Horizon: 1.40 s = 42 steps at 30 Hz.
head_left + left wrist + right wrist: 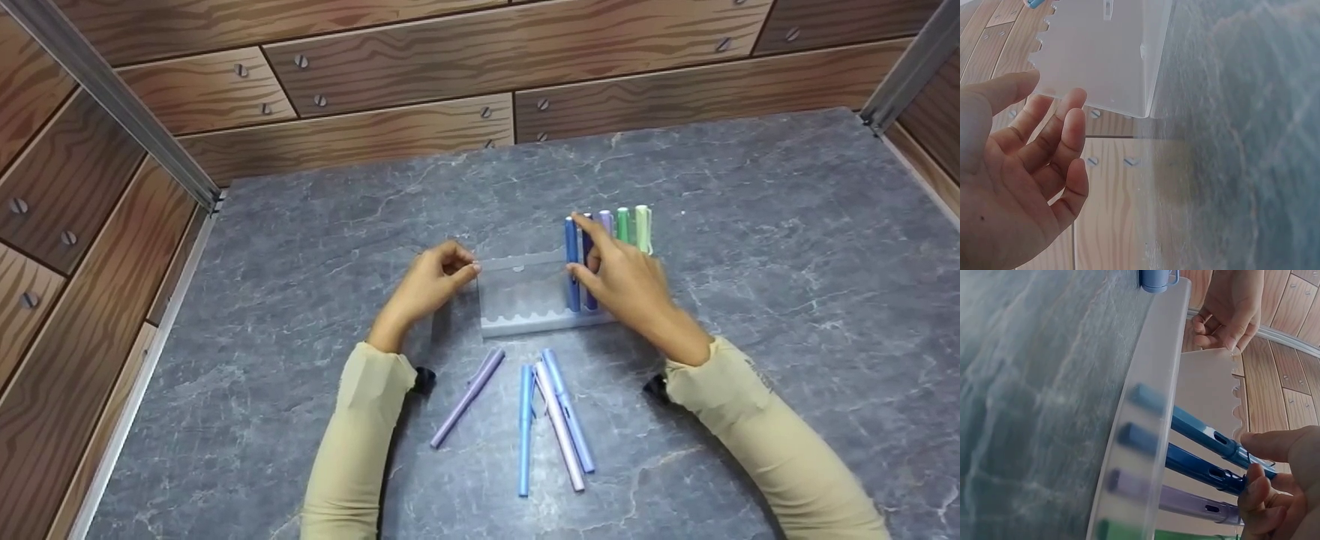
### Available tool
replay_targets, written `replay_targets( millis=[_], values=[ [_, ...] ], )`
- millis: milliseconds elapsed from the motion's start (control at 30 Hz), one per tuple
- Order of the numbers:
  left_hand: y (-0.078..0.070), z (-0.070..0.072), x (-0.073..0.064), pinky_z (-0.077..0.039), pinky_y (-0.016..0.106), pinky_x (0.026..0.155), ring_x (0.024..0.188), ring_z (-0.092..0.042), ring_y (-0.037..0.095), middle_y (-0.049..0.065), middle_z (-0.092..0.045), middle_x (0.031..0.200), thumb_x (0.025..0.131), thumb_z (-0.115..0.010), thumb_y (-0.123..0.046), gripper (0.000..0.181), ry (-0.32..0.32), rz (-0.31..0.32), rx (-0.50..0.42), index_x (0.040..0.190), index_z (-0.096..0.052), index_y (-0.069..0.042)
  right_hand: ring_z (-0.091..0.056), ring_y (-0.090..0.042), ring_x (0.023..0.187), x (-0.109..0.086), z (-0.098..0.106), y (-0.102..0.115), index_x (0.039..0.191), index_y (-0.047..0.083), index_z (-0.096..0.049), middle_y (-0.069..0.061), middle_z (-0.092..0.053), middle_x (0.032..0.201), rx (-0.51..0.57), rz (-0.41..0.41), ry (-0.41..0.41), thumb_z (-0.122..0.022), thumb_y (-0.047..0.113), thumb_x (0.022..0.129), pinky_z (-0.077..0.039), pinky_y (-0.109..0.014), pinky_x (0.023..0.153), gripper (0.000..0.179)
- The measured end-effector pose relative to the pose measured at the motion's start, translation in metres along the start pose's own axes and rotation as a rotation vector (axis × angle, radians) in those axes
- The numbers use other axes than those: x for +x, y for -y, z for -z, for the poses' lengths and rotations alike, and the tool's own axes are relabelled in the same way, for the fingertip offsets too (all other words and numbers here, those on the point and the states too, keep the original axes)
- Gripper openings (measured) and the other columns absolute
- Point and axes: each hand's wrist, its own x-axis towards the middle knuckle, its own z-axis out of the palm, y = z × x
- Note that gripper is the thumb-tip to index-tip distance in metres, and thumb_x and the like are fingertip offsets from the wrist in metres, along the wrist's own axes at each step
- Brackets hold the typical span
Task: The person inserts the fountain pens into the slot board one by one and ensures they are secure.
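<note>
A clear plastic pen stand (521, 289) with notched ledges stands on the table. My left hand (427, 285) is at its upper left corner, thumb and index finger pinching the back panel's edge (1100, 62). At the stand's right part, my right hand (630, 281) holds a blue pen (572, 294) between thumb and fingers. This pen stands upright, its lower end behind the front lip (1154, 377). Beside it in the row are a dark blue pen (1196, 464), a purple pen (1199, 502), a green pen (622, 223) and a pale green pen (642, 225), partly hidden by my right hand.
In front of the stand lie a purple pen (469, 397), a light blue pen (525, 435), a lilac pen (560, 431) and a periwinkle pen (574, 420). Wood-patterned panels (412, 64) border the grey marbled table (337, 202).
</note>
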Motion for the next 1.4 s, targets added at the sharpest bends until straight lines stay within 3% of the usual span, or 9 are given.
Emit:
replay_targets(
  millis=[400,567,800,1067,1167,1400],
  values=[
    [-0.001,0.002,0.0,-0.043,0.023,0.069,0.077,-0.054,0.011,0.006,-0.066,0.092,0.094,-0.062,-0.021,0.017,0.007,-0.005,0.01,0.101,-0.063,-0.005,-0.044,-0.011,0.053,-0.003,0.011,0.006,0.139,0.008,-0.048,-0.005,-0.064,0.075,0.034,0.048,-0.006,-0.07,0.02,0.088,-0.035,-0.028,0.048,0.056],
    [-0.001,0.001,0.002,-0.042,0.023,0.07,0.077,-0.053,0.011,0.006,-0.066,0.092,0.094,-0.062,-0.022,0.018,0.005,-0.016,0.025,0.101,-0.063,-0.005,-0.048,-0.009,0.054,-0.011,0.013,0.01,0.138,0.008,-0.045,-0.003,-0.065,0.075,0.078,0.082,0.161,-0.071,0.02,0.087,-0.041,-0.024,0.048,0.058],
    [0.001,0.001,0.001,-0.043,0.023,0.071,0.078,-0.054,0.011,0.006,-0.066,0.092,0.094,-0.063,-0.021,0.018,0.008,-0.008,0.02,0.101,-0.063,-0.005,-0.051,-0.006,0.059,-0.028,0.013,0.016,0.14,0.008,-0.043,-0.001,-0.067,0.083,0.06,0.137,0.399,-0.07,0.031,0.087,-0.045,-0.024,0.055,0.064],
    [0.0,0.001,-0.001,-0.043,0.023,0.07,0.078,-0.053,0.011,0.006,-0.066,0.093,0.094,-0.063,-0.021,0.018,0.009,-0.003,0.01,0.101,-0.064,-0.005,-0.051,-0.004,0.061,-0.046,0.011,0.017,0.143,0.01,-0.04,0.004,-0.065,0.084,0.119,0.109,0.698,-0.071,0.037,0.086,-0.044,-0.023,0.056,0.07],
    [0.0,0.001,-0.001,-0.043,0.023,0.071,0.079,-0.054,0.012,0.007,-0.066,0.094,0.094,-0.062,-0.023,0.019,0.011,0.004,0.013,0.102,-0.064,-0.005,-0.05,-0.004,0.063,-0.05,0.01,0.016,0.142,0.012,-0.041,0.006,-0.064,0.082,0.118,0.108,0.741,-0.07,0.04,0.086,-0.043,-0.024,0.057,0.07],
    [-0.001,0.001,0.0,-0.043,0.024,0.07,0.079,-0.054,0.011,0.006,-0.066,0.094,0.094,-0.063,-0.022,0.019,0.021,0.007,0.007,0.102,-0.064,-0.005,-0.048,-0.005,0.065,-0.056,0.006,0.016,0.14,0.013,-0.042,0.004,-0.062,0.083,0.107,0.109,0.758,-0.075,0.041,0.081,-0.04,-0.024,0.058,0.073]
  ],
)
